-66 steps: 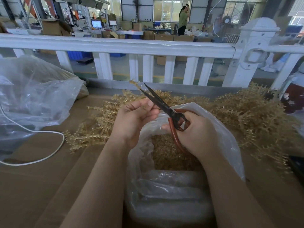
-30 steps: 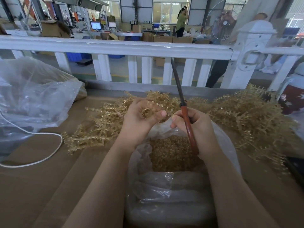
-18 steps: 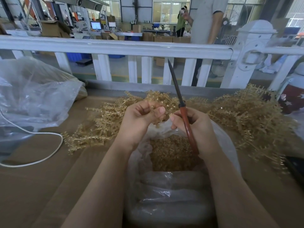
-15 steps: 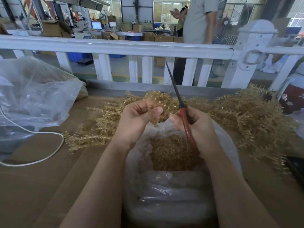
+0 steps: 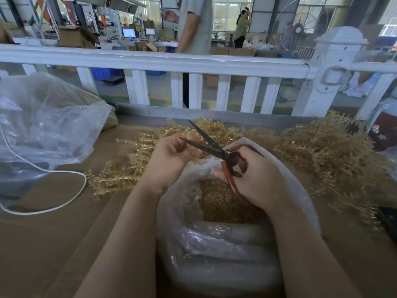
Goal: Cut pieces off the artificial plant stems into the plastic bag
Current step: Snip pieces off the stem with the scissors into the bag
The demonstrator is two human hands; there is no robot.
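At the centre of the frame the right hand (image 5: pixel 255 179) grips the red handles of the scissors (image 5: pixel 214 150), fingers curled through and around the loops. The blades stand apart in a narrow V that points up and to the left, toward the left hand (image 5: pixel 169 158). That hand is curled around a gold stem (image 5: pixel 194 147), pinching it just where the blades open; how much of the stem sits inside the V cannot be told, since fingers and blades overlap there.

The bag (image 5: pixel 296 190) stands open directly below both hands, in the lower middle of the frame, with a bed of cut gold bits (image 5: pixel 217 201) already inside. The uncut stems lie in a heap (image 5: pixel 322 151) across the table (image 5: pixel 43 244) behind the bag, running from the middle left to the far right.

The step in hand looks like one snip. To do it well, the stem should sit deep in the V, near the pivot, where the blades bite hardest and the plastic is least likely to slide out. The left fingertips lie close to the edges, so they should stay behind the cut line. Both hands should hover over the bag's mouth so the piece drops in and does not bounce onto the table. The near rim of the bag puckers up just under the blades; the cut must clear it, or the film may be nicked.
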